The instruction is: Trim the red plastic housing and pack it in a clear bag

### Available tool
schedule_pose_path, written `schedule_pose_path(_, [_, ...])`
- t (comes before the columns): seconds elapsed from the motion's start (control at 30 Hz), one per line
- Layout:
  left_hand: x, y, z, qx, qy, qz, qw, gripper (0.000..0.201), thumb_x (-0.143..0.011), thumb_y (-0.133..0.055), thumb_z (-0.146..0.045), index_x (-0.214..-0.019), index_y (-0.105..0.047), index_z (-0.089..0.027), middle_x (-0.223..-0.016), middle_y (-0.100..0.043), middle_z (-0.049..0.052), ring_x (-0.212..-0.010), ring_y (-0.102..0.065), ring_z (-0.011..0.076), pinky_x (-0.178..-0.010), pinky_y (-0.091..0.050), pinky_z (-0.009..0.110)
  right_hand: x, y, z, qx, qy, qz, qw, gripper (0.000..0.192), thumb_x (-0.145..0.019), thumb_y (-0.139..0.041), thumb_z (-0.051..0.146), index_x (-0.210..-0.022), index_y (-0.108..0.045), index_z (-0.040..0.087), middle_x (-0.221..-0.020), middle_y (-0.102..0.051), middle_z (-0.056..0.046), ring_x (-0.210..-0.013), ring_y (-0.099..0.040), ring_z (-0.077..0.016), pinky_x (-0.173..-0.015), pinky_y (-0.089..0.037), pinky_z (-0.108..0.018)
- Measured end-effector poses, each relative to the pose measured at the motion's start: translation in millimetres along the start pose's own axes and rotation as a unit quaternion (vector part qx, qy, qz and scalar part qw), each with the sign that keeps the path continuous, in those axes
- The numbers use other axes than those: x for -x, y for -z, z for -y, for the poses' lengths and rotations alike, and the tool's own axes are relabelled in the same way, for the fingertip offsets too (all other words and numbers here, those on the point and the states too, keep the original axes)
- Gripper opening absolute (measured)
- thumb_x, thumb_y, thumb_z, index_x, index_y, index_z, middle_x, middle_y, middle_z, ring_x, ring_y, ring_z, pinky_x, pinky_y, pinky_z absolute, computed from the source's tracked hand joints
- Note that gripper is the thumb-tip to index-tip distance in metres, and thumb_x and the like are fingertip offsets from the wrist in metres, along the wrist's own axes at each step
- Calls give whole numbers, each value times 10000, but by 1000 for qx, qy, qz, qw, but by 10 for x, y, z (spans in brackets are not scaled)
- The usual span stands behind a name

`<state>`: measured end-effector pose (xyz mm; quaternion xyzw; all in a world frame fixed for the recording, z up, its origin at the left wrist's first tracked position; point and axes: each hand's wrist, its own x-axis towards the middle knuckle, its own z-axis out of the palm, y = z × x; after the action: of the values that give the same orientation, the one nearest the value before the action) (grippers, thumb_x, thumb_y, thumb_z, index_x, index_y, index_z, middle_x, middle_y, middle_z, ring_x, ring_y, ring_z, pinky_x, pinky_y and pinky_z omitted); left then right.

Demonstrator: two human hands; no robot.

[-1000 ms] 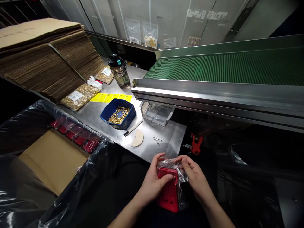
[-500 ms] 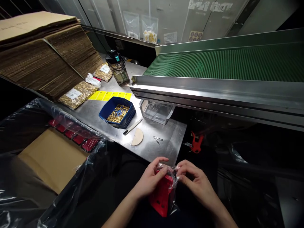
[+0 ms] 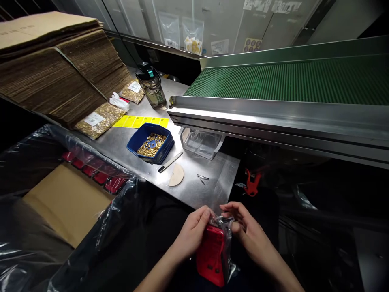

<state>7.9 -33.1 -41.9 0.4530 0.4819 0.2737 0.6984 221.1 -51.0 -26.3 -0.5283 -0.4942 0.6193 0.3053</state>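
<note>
Left hand (image 3: 191,235) grip closed around the upper side of the red plastic part (image 3: 211,255); right hand (image 3: 247,233) pinches the clear bag (image 3: 225,227) mouth at its top. Part sits low centre, held in the air just short of the desk (image 3: 209,190) edge. Looks light, rigid, moulded; film thin, crinkly, likely slippery, so hold the hard edges, not the film. Beyond: steel desk, blue tray (image 3: 151,144) of small brass-coloured bits.

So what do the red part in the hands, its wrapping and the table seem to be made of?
Red part: likely moulded plastic, smooth, with a soft sheen. Wrapping: thin clear plastic film, crinkled with glints. Table: looks like brushed stainless steel, grey with dull reflections.
</note>
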Motion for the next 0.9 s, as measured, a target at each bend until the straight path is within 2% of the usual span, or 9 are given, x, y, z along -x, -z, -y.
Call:
schedule_pose_path(0.1, [31,11,-21,-18,5,-9,1000,461,-1051,-418,-557,-825,-566,-183,-772,-535,-13,-725,-465,152,-675,-363,262,83,57,113,71,-10,32,997,816,-797,-673,794,-1435,-516,311,-1316,-649,-89,-1072,-678,-266,-890,-586,-349])
schedule_pose_path(0.2, [61,-1,-51,-42,3,-12,999,404,-1042,-467,-538,-862,-574,-193,-771,-542,-21,-717,-465,147,-662,-355,258,93,40,225,149,-19,14,989,621,-860,-767,517,-1413,-559,324,-1129,-696,-28,-891,-689,-197,-810,-583,-289])
schedule_pose_path(0.27, [72,-19,-61,-59,3,-8,998,330,-1022,-530,-521,-974,-610,-204,-801,-577,-21,-724,-492,147,-661,-364,256,45,-1,260,176,-26,4,984,438,-896,-732,380,-1317,-639,303,-950,-697,9,-775,-674,-166,-715,-562,-248])
schedule_pose_path(0.37, [76,-43,-59,-61,5,0,998,290,-986,-616,-478,-1077,-636,-204,-880,-638,5,-772,-555,160,-681,-404,256,-39,-55,266,183,-42,20,982,173,-938,-672,353,-1074,-730,264,-808,-684,23,-709,-650,-161,-621,-508,-232])
schedule_pose_path(0.53, [144,-41,-133,-19,20,-12,1000,260,-961,-663,-426,-969,-694,-168,-842,-670,32,-763,-589,173,-690,-451,271,15,-83,353,191,-15,19,981,165,-985,-612,329,-874,-707,252,-825,-661,14,-740,-630,-161,-647,-484,-251])
schedule_pose_path(0.6, [199,-21,-197,-44,-22,-37,998,232,-969,-659,-388,-899,-707,-172,-840,-686,43,-766,-608,180,-694,-462,281,86,-85,416,180,25,22,983,146,-1003,-587,293,-916,-700,266,-894,-653,7,-796,-643,-159,-686,-495,-249])
schedule_pose_path(0.67, [233,12,-251,-103,-118,-65,986,143,-984,-638,-296,-922,-721,-197,-906,-711,56,-849,-642,200,-768,-489,306,133,-87,447,183,67,21,981,138,-1017,-565,266,-970,-693,281,-949,-645,-2,-841,-651,-163,-718,-505,-251])
schedule_pose_path(0.77, [203,81,-288,-208,-253,-95,940,172,-987,-572,-137,-992,-716,-231,-943,-728,56,-936,-645,219,-857,-500,345,116,-87,391,240,114,-20,964,162,-1036,-521,246,-1057,-675,289,-978,-635,-20,-853,-650,-180,-743,-512,-277])
schedule_pose_path(0.9, [102,159,-306,-265,-311,-118,905,217,-970,-565,-56,-1009,-674,-239,-932,-732,34,-898,-646,196,-831,-508,322,19,-89,217,318,139,-74,935,309,-1066,-429,242,-1320,-595,302,-1022,-623,-46,-854,-656,-195,-760,-523,-310])
